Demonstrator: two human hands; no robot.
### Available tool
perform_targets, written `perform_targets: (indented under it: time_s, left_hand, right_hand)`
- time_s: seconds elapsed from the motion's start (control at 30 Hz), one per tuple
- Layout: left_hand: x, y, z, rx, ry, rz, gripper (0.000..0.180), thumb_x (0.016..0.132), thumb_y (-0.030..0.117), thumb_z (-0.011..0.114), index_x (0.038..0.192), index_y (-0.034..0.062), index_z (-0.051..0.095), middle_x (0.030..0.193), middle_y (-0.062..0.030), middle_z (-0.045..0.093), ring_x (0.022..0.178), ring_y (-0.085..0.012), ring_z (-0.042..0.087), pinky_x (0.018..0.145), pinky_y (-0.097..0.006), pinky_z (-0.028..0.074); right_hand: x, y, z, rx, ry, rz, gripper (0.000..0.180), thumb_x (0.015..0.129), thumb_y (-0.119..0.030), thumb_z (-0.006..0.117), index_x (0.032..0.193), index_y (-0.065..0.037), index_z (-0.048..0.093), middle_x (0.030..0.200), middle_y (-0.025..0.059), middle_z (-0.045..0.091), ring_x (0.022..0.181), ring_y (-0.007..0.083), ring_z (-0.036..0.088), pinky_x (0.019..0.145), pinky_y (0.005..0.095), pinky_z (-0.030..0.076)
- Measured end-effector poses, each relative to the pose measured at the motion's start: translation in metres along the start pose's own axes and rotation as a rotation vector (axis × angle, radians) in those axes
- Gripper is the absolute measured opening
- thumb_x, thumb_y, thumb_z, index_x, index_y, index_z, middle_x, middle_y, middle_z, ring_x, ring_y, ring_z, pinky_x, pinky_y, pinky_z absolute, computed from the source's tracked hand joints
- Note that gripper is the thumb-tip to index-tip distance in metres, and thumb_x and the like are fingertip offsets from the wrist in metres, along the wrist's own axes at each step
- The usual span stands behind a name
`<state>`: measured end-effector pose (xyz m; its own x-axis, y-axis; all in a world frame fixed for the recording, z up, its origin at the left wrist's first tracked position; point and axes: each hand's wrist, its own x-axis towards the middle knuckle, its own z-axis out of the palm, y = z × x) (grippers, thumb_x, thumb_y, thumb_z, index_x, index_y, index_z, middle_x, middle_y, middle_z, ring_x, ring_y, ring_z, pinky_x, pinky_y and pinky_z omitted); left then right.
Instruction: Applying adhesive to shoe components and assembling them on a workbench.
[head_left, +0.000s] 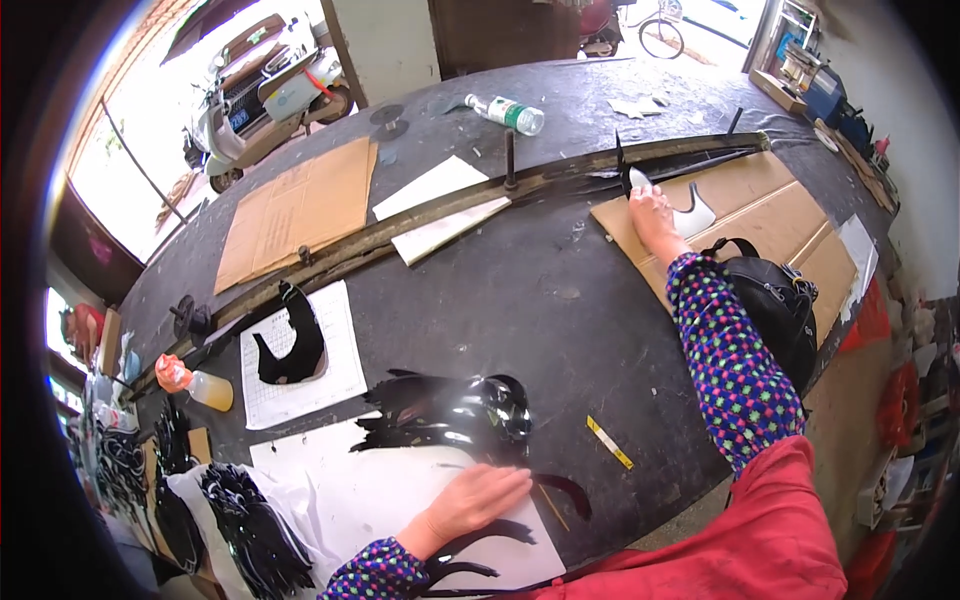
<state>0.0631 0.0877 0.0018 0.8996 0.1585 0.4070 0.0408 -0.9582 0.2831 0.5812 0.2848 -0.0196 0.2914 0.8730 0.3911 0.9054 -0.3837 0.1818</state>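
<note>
My left hand (478, 505), its fingers stretched out, hovers or rests over a white sheet (350, 500) and several curved black strips (490, 540). Just beyond it lies a glossy black bundle of cut pieces (450, 408). My right hand (655, 215) reaches far right over a brown cardboard sheet (770, 200), fingers closed at the tip of a white curved piece (697, 217). A thin, pointed black piece (621, 165) stands beside those fingertips; whether they touch it is unclear. To the left, a black U-shaped piece (305, 345) lies on gridded paper (345, 370).
A long bar (430, 208) with an upright post (510, 160) crosses the dark table. A black bag (770, 305) sits beside my right forearm. A yellow strip (608, 442), a bottle of yellow liquid (211, 390), a clear bottle (515, 115) and black strips (255, 530) lie around.
</note>
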Motion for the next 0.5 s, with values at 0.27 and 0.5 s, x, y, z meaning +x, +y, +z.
perform_targets:
  time_s: [0.27,0.5]
  left_hand:
    - [0.005,-0.003,-0.009,-0.111,0.092,-0.03,0.037,0.088,0.01,0.062,0.123,-0.001,0.065,0.134,-0.0159,0.061,0.107,-0.0294,0.065,0.09,-0.038,0.055]
    - [0.032,-0.058,-0.058,-0.241,0.153,-0.163,0.043,0.078,-0.008,0.062,0.117,0.008,0.07,0.12,-0.0116,0.068,0.109,-0.0312,0.065,0.092,-0.041,0.054]
  right_hand:
    - [0.01,0.02,0.01,-0.327,0.016,-0.189,0.017,0.095,-0.014,0.058,0.101,-0.009,0.073,0.104,0.0077,0.071,0.101,0.0233,0.07,0.08,0.0399,0.059]
    - [0.066,0.132,0.044,-0.067,0.613,-0.261,0.026,0.097,-0.023,0.056,0.09,-0.003,0.071,0.092,0.0195,0.068,0.087,0.035,0.07,0.077,0.0466,0.058]
